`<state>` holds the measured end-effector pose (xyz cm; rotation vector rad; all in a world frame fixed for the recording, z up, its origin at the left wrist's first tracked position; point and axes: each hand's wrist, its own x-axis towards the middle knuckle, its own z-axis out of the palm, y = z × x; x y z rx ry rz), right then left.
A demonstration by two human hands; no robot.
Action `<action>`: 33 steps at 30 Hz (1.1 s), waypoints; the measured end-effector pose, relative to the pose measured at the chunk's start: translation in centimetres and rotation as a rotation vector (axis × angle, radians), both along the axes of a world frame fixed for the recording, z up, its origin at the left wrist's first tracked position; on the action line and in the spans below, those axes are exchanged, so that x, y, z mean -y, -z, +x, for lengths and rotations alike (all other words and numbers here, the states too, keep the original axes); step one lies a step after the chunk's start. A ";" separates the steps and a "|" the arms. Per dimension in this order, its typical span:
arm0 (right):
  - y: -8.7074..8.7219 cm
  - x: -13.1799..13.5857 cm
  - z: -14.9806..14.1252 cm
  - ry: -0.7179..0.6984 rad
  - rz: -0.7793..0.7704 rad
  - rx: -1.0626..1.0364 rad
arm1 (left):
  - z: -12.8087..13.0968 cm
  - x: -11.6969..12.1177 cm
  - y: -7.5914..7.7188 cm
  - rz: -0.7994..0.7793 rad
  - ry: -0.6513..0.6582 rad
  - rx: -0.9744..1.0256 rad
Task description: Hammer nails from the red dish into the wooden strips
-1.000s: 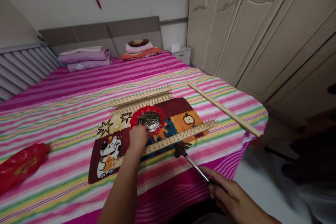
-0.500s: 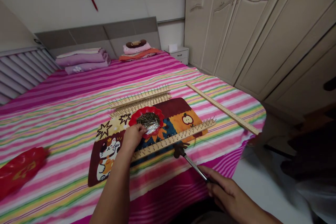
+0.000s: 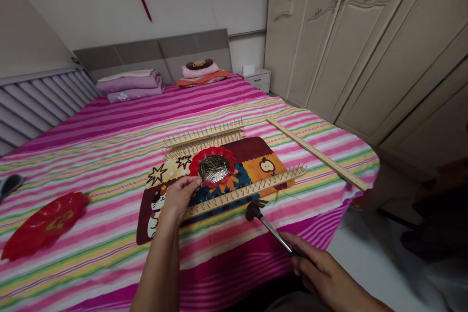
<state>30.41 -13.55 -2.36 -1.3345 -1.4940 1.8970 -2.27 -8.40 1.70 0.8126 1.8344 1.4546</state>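
Note:
My left hand (image 3: pixel 180 197) is pinched closed at the near left edge of a red scalloped bowl (image 3: pixel 193 157); whatever its fingertips hold is too small to make out. A heap of nails (image 3: pixel 215 168) fills the bowl. In my right hand (image 3: pixel 310 263) is a claw hammer (image 3: pixel 272 229), gripped by its dark handle, with the head towards the bed. Between the bowl and the hammer lies a wooden strip (image 3: pixel 241 195) with a row of nails standing up along it. Under the bowl is a patterned mat (image 3: pixel 252 149).
Beyond the bowl lie more nail-studded wooden strips (image 3: pixel 206 135). A bare-looking wooden strip (image 3: pixel 316 153) rests on the right of the striped bed. At left are a red scalloped dish (image 3: pixel 46 226) and a dark object (image 3: pixel 12 185). Folded bedding (image 3: pixel 131 85) sits near the headboard.
My left hand has drawn back a little from the nails to the bowl's edge. The right hand still grips the hammer. The whole view has shifted slightly to the left.

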 end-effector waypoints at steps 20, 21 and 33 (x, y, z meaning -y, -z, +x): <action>0.3 0.2 -0.4 -0.026 -0.030 0.028 | -1.0 7.8 7.2 -0.035 -0.411 -0.096; 0.3 0.1 -0.4 -0.025 -0.036 0.021 | -1.0 7.8 7.3 -0.045 -0.418 -0.108; 0.5 0.1 -0.5 -0.071 -0.003 0.000 | -0.7 7.9 7.7 -0.142 -0.367 -0.341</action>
